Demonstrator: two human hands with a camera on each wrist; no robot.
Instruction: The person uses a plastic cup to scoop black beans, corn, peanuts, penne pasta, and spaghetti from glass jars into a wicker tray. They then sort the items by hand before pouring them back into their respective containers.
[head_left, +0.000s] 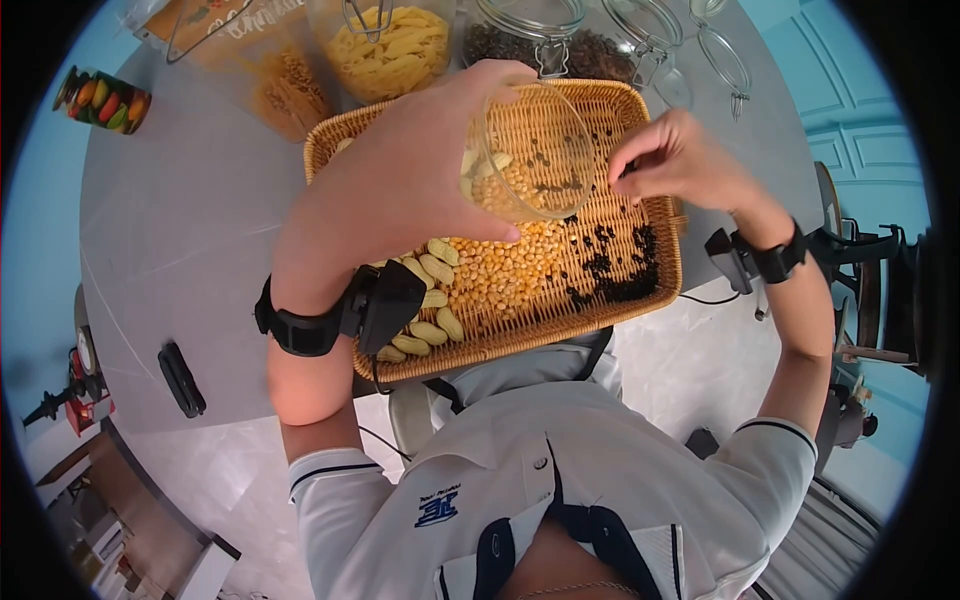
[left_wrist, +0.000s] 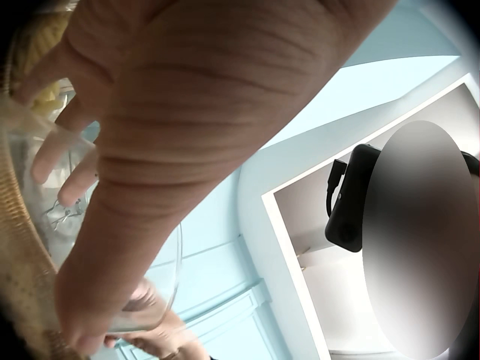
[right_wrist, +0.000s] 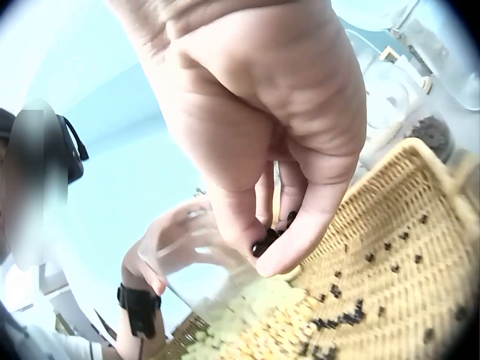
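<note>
My left hand [head_left: 410, 175] grips a clear jar [head_left: 545, 150], tilted over the wicker basket [head_left: 672, 270] with its mouth facing right. To the right of that mouth, my right hand [head_left: 685, 160] pinches a few black beans [right_wrist: 264, 244] between thumb and fingertips, above the basket. Yellow corn kernels [head_left: 510, 265] cover the middle of the basket. Peanuts in shells [head_left: 435, 268] lie along its left side, partly hidden by the left forearm. More black beans [head_left: 630, 285] gather in the near right corner, with others scattered toward the back.
Behind the basket stand a jar of penne pasta [head_left: 390, 50], jars with dark contents [head_left: 600, 55] and a bag [head_left: 285, 95] of brownish food. At the far left lies a small jar [head_left: 103, 103] of colourful pieces. A black case [head_left: 181, 380] rests near the table's left edge.
</note>
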